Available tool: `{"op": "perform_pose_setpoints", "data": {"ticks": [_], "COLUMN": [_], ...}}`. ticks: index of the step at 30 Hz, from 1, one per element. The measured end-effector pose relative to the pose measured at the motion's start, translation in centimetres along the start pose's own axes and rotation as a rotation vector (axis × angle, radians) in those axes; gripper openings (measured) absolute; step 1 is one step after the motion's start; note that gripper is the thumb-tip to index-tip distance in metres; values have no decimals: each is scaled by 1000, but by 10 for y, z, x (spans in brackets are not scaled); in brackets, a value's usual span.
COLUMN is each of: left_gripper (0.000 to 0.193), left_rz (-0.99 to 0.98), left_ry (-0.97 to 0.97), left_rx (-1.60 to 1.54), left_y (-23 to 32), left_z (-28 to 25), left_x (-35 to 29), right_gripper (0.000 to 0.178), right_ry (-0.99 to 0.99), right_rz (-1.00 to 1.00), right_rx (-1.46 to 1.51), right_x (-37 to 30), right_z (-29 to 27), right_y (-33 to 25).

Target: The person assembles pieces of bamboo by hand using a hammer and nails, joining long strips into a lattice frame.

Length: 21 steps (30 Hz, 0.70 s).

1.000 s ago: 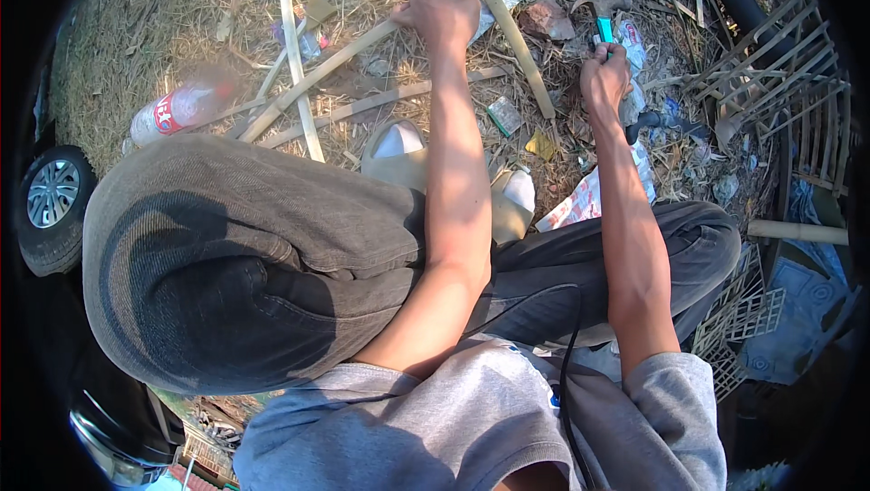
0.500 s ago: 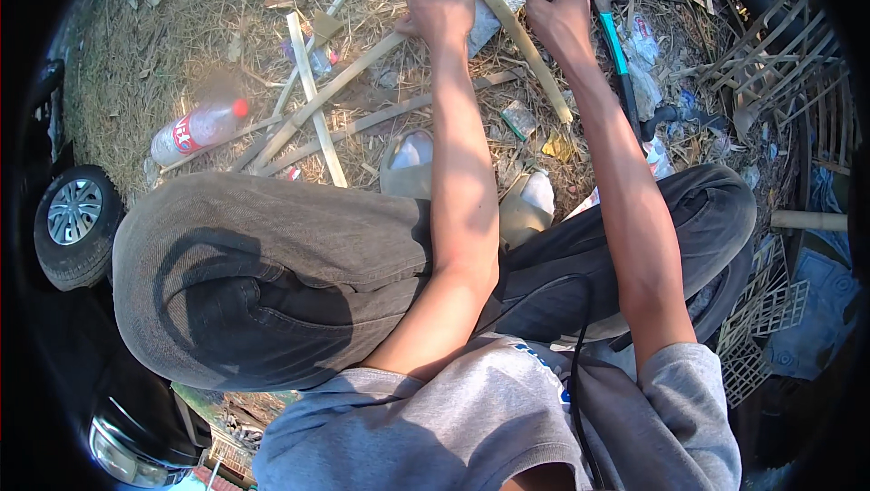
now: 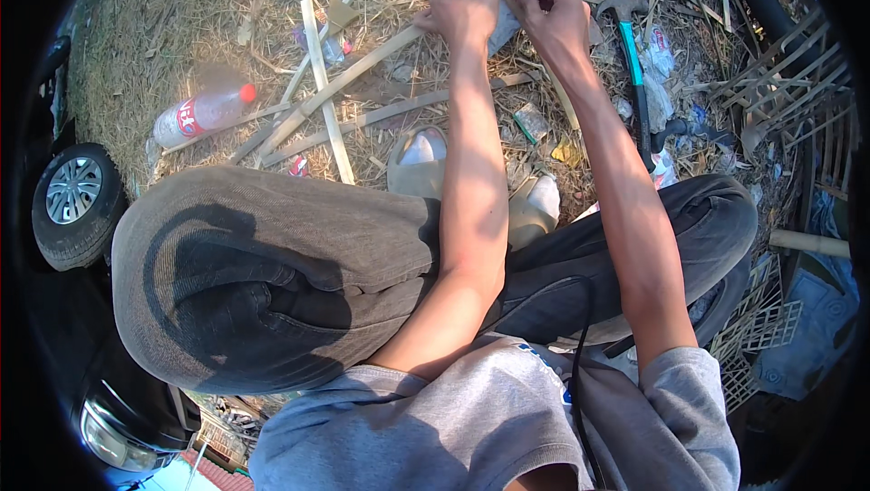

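Straw-strewn ground (image 3: 208, 47), sunlit, littered with scraps. Left hand (image 3: 464, 12) pinches upper end of wooden strip (image 3: 566, 103) ahead of feet; right hand (image 3: 557, 19) fingertips at same end, can't tell if gripping. Hammer (image 3: 633, 65) right, plastic bottle (image 3: 201, 116) left, wheel (image 3: 74, 196) far left.

White lettering stands on the red label (image 3: 188, 117) of a clear plastic bottle (image 3: 213, 110); the grey shirt (image 3: 408, 418) bears blue print, partly hidden in folds.

Grey short-slv. tee (image 3: 408, 427) w/ blue print (image 3: 536, 357), dk. grey jeans (image 3: 272, 210), blk. cable (image 3: 575, 382), tan sandals (image 3: 414, 183)
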<state>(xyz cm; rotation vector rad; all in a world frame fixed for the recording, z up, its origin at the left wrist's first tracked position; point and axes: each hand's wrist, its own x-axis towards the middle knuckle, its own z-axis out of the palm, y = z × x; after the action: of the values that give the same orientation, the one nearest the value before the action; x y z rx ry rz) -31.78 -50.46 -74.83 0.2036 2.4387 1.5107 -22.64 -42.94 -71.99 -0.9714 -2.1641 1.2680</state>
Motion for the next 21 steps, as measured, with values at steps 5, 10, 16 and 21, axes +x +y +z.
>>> {"op": "perform_pose_setpoints", "data": {"ticks": [5, 10, 16, 21], "left_gripper": [25, 37, 45, 44], "left_rz": [88, 302, 111, 181], "left_ry": [-21, 143, -78, -140], "left_rx": [102, 274, 273, 278], "left_y": [3, -16, -13, 0], "left_z": [-5, -26, -56, -57], "left_x": [-8, -22, -18, -12], "right_gripper": [18, 14, 12, 13], "right_ry": [33, 38, 109, 82], "right_rz": [-43, -41, -96, -90], "right_rx": [0, 8, -50, -96], "right_x": [-1, 0, -6, -3], "right_z": [2, 2, 3, -3], "right_y": [3, 3, 9, 13]}}
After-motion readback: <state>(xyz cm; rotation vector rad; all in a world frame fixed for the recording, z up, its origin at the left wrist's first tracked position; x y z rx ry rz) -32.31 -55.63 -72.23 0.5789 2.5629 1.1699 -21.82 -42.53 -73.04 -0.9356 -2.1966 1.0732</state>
